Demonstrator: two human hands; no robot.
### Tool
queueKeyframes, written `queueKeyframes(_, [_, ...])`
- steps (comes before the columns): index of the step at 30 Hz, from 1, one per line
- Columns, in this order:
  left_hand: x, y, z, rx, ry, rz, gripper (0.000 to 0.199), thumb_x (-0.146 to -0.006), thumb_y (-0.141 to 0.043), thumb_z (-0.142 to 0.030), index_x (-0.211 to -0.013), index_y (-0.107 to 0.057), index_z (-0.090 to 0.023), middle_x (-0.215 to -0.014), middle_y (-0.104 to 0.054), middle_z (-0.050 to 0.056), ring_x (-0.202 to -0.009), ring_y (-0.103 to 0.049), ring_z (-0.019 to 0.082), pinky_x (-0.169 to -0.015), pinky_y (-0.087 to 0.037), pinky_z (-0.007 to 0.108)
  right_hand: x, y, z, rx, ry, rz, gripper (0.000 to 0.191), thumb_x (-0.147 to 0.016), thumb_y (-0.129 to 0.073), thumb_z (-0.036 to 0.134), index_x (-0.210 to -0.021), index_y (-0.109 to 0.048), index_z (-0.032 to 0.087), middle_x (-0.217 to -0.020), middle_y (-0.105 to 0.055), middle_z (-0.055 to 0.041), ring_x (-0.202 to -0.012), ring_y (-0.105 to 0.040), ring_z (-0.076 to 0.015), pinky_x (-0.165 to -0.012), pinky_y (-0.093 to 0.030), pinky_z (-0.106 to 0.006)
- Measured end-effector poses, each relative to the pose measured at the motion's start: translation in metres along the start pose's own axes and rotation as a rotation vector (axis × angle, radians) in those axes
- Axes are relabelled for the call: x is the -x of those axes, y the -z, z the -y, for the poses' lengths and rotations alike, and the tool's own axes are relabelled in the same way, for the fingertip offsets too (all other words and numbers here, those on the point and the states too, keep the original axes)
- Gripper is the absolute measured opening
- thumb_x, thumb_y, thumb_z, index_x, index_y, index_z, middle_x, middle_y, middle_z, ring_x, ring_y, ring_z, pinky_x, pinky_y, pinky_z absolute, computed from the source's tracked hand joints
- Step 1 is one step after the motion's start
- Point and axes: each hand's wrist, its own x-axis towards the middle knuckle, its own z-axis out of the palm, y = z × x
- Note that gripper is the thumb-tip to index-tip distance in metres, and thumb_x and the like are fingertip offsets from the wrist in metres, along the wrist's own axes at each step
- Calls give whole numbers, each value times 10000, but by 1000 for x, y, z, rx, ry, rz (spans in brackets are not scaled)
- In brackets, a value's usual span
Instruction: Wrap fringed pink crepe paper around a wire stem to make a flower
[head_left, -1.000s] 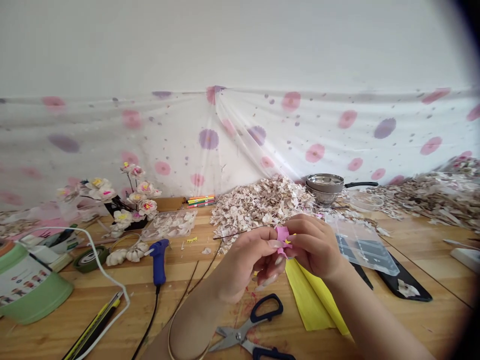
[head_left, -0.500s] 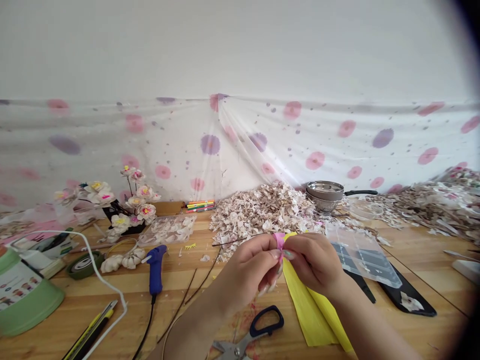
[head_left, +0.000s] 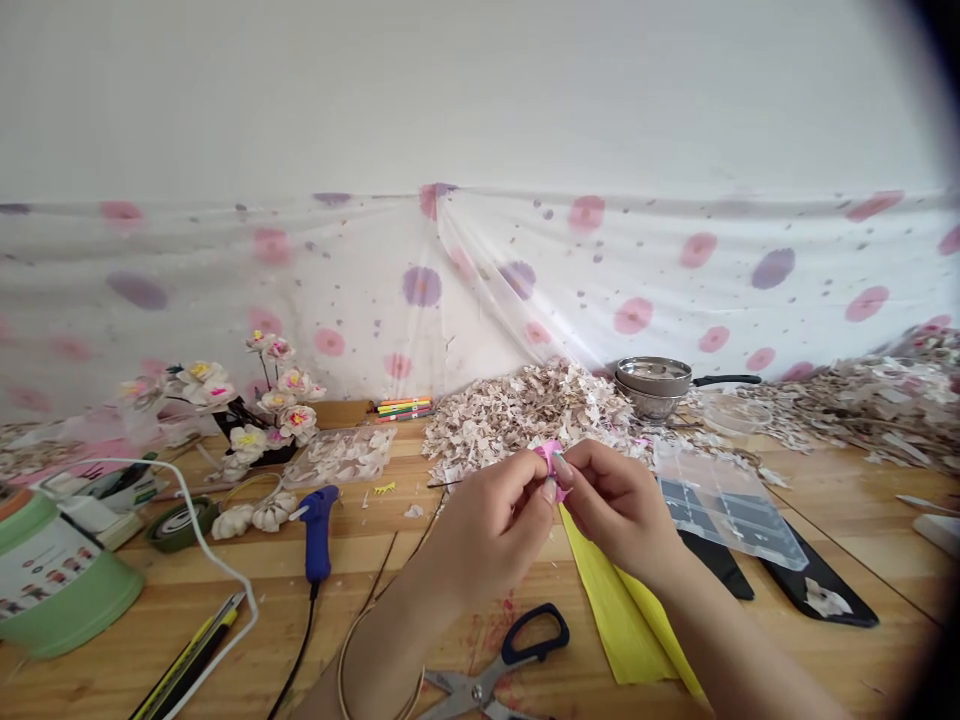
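Both hands meet over the middle of the wooden table, with a small pink paper piece [head_left: 550, 455] pinched between their fingertips. My left hand [head_left: 491, 515] is closed on its left side, a thin dark stem showing just behind the fingers. On the other side, my right hand [head_left: 619, 500] pinches the same piece with thumb and forefinger. Yellow crepe paper [head_left: 619, 625] lies under and beside my right wrist. Open-bladed scissors [head_left: 487, 685] with dark handles rest below the hands. Fingers hide part of the pink piece.
A blue glue gun [head_left: 319, 535] stands left, its cord running forward. Behind the hands is a heap of pale petals [head_left: 517, 410], with metal bowls [head_left: 652, 378] beside it. A clear compartment box [head_left: 727, 505] lies right; artificial flowers [head_left: 281, 400] and a green container [head_left: 67, 580] are left.
Both hands have risen slightly and shifted a little left with the pink piece. The fingers have changed their hold, and more of the pink piece's top edge is spread out. The view has shifted slightly.
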Motion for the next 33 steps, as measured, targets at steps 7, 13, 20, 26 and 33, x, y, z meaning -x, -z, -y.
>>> queueKeyframes(7, [-5,5,4,-366,-196,-50,173,-958,-410,-212,-789,-446,-214,-654,-462,-39,-603,-427,130,-582,-295,270,-8,-1,7,-564,-485,138,358,-816,-700,491,-683,-547,196,-337,-406,107,-281,-178,-27,-306,-109,-159])
queueKeyframes(13, [-11,12,7,-678,-437,-111,116,-883,-439,-176,-809,-524,-205,-698,-548,18,-637,-485,169,-579,-291,296,-9,-5,5,-753,-620,236,424,-775,-685,428,-501,-460,196,-319,-328,99,-274,-161,-19,-294,-78,-170])
queueKeyframes(20, [0,13,1,-49,-140,-83,214,-969,-449,-263,-761,-439,-216,-625,-413,-52,-552,-378,109,-535,-304,257,-2,-2,2,-200,7,-142,259,-940,-609,396,-764,-573,211,-488,-517,62,-371,-385,-75,-372,-292,-195])
queueKeyframes(26, [5,17,-7,325,26,46,206,-941,-478,-260,-748,-510,-193,-657,-493,-31,-560,-427,94,-530,-356,233,-5,22,-2,535,762,-32,200,-957,-566,201,-1147,-603,249,-826,-722,-46,-675,-663,-168,-591,-496,-269])
queueKeyframes(33, [5,14,-8,491,122,191,161,-910,-494,-256,-768,-527,-187,-630,-491,-43,-524,-435,73,-494,-361,202,-6,22,-6,688,830,36,117,-1022,-493,329,-1115,-512,260,-767,-667,-18,-621,-596,-159,-546,-435,-259])
